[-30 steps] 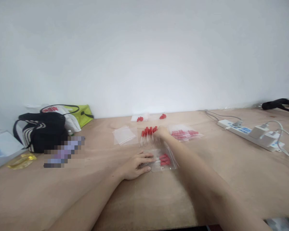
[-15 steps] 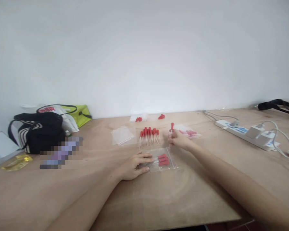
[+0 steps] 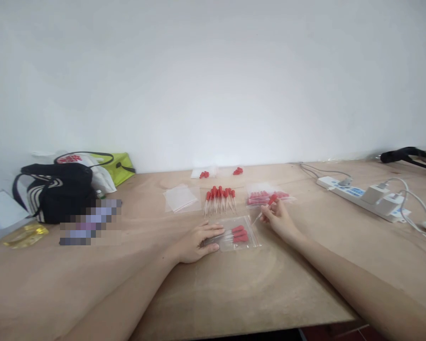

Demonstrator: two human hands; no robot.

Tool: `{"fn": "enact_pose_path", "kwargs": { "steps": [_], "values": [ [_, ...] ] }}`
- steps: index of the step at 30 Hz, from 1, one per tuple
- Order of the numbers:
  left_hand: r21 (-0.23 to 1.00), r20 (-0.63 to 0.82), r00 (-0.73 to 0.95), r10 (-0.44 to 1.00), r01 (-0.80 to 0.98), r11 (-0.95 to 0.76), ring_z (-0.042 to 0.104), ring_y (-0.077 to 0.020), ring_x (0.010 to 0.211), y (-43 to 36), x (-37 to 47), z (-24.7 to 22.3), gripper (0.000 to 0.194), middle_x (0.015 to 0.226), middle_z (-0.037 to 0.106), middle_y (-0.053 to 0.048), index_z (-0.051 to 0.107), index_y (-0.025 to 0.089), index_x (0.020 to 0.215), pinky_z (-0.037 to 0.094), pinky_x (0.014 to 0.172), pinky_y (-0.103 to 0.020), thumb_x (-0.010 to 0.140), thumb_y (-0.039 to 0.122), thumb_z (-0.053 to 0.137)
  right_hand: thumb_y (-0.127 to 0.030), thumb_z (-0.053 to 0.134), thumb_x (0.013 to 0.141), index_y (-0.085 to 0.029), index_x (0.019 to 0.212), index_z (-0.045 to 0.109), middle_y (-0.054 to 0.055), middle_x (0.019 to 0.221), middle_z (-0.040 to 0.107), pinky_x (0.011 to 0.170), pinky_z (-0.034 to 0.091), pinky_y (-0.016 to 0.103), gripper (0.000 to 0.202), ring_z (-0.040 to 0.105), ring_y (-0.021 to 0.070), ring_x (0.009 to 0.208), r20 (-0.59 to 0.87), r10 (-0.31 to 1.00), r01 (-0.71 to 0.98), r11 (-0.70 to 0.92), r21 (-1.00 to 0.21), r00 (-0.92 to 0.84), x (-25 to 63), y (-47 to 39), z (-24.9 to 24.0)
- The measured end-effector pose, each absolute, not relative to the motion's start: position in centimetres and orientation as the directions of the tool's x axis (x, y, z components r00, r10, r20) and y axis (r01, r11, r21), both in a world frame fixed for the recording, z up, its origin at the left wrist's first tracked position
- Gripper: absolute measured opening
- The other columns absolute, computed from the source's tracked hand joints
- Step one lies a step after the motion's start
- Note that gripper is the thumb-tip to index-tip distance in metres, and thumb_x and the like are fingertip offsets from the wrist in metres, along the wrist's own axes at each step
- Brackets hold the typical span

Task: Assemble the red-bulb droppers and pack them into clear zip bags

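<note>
Between the fingertips of my right hand (image 3: 277,220) is a dropper (image 3: 271,199) with a red rubber bulb, its thin clear tip tilted down toward the mouth of a clear zip bag (image 3: 227,245). Inside that bag lie several red-bulbed droppers (image 3: 239,233). My left hand (image 3: 198,241) lies flat over the bag's left end, thumb and fingers apart. Beyond the bag, several more droppers (image 3: 220,196) stand close in a row, bulbs pointing away from me. A filled bag of red-bulbed droppers (image 3: 261,198) lies just behind my right hand.
Flat clear bags (image 3: 181,199) are stacked left of the dropper row. Small red bulbs (image 3: 238,171) lie near the wall. A power strip (image 3: 355,194) with chargers and cables sits at right. A black bag (image 3: 62,199) and yellow tape (image 3: 26,235) are at left.
My right hand has moved right and toward me from beside the dropper row, tipping the dropper from upright to slanted. My left hand stays on the bag.
</note>
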State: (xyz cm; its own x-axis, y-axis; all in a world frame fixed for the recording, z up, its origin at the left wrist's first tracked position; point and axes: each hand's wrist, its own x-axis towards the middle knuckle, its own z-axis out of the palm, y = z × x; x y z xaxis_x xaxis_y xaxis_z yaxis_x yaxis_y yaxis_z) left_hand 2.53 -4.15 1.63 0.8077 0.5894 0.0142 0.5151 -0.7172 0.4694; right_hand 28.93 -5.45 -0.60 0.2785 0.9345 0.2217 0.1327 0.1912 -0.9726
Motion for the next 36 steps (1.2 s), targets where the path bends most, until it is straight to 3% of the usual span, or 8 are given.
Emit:
{"fn": "enact_pose_path", "kwargs": {
  "steps": [3,5,11,16,21,27,32,36],
  "values": [
    [0.473,0.033,0.809,0.587,0.505,-0.722,0.031,-0.0202,0.123,-4.1,2.5,1.5,0.042,0.131,0.039,-0.003,0.042,0.027,0.123,0.016,0.104,-0.043,0.082,0.037,0.045,-0.041,0.056,0.066,-0.023,0.109,0.024,-0.008,0.061,0.047,0.049,0.045,0.026,0.056,0.054,0.0120,0.049,0.238,0.914,0.041,0.238,-0.970,0.329,28.4,-5.4,-1.1],
    [0.482,0.042,0.811,0.584,0.495,-0.723,0.032,-0.0200,0.122,-4.1,2.5,1.4,0.041,0.131,0.040,-0.002,0.042,0.028,0.122,0.016,0.104,-0.043,0.082,0.037,0.046,-0.039,0.056,0.067,-0.023,0.113,0.020,-0.007,0.064,0.048,0.053,0.048,0.028,0.061,0.056,0.0125,0.052,0.232,0.915,-0.014,0.250,-0.968,0.331,28.1,-5.3,-1.4],
    [0.491,0.057,0.810,0.583,0.486,-0.723,0.035,-0.0198,0.120,-4.0,2.4,1.3,0.037,0.129,0.043,-0.003,0.047,0.028,0.118,0.022,0.102,-0.041,0.082,0.036,0.046,-0.045,0.051,0.070,-0.021,0.088,0.038,-0.003,0.068,0.052,0.061,0.049,0.029,0.033,0.058,0.0130,0.062,0.153,0.959,-0.117,0.184,-0.976,0.239,27.4,-5.5,-1.4],
    [0.504,0.075,0.799,0.596,0.485,-0.714,0.035,-0.0202,0.118,-4.3,2.4,1.4,0.043,0.130,0.040,-0.002,0.038,0.028,0.124,0.027,0.099,-0.039,0.082,0.036,0.046,-0.043,0.058,0.063,-0.019,0.087,0.045,-0.003,0.069,0.054,0.042,0.041,0.021,0.036,0.049,0.0068,0.044,0.091,0.987,0.050,0.085,-0.995,0.129,27.3,-6.4,-1.0],
    [0.522,0.074,0.781,0.620,0.499,-0.692,0.036,-0.0210,0.117,-4.6,2.4,1.7,0.052,0.131,0.037,-0.004,0.027,0.027,0.130,0.030,0.098,-0.038,0.082,0.037,0.045,-0.038,0.061,0.063,-0.019,0.082,0.044,0.000,0.084,0.058,0.032,0.031,0.017,0.031,0.042,0.0020,0.035,0.119,0.991,0.129,0.127,-0.983,-0.063,27.2,-6.6,-1.1],
    [0.524,0.086,0.782,0.618,0.492,-0.695,0.038,-0.0216,0.115,-4.5,2.3,1.4,0.051,0.130,0.039,-0.003,0.028,0.028,0.129,0.030,0.097,-0.038,0.082,0.038,0.045,-0.037,0.058,0.067,-0.016,0.078,0.052,0.003,0.074,0.062,0.051,0.044,0.022,0.024,0.059,0.0133,0.064,0.133,0.978,0.173,0.161,-0.972,-0.161,26.6,-5.8,-1.2],
    [0.497,0.061,0.797,0.600,0.497,-0.711,0.029,-0.0218,0.123,-4.3,2.3,1.2,0.047,0.133,0.035,-0.001,0.031,0.031,0.128,0.022,0.102,-0.041,0.083,0.037,0.044,-0.035,0.052,0.071,-0.015,0.076,0.059,0.002,0.064,0.062,0.051,0.043,0.024,0.022,0.057,0.0142,0.059,0.073,0.989,0.365,0.115,-0.924,-0.125,26.8,-5.2,-1.6],
    [0.487,0.055,0.816,0.576,0.481,-0.729,0.029,-0.0213,0.123,-4.2,2.3,1.3,0.038,0.134,0.034,0.000,0.041,0.033,0.122,0.024,0.101,-0.039,0.084,0.037,0.042,-0.020,0.047,0.070,-0.015,0.072,0.058,0.001,0.067,0.062,0.055,0.042,0.022,0.012,0.055,0.0122,0.059,0.211,0.977,0.570,0.179,-0.802,-0.010,27.5,-4.0,-0.3]
  ]
}}
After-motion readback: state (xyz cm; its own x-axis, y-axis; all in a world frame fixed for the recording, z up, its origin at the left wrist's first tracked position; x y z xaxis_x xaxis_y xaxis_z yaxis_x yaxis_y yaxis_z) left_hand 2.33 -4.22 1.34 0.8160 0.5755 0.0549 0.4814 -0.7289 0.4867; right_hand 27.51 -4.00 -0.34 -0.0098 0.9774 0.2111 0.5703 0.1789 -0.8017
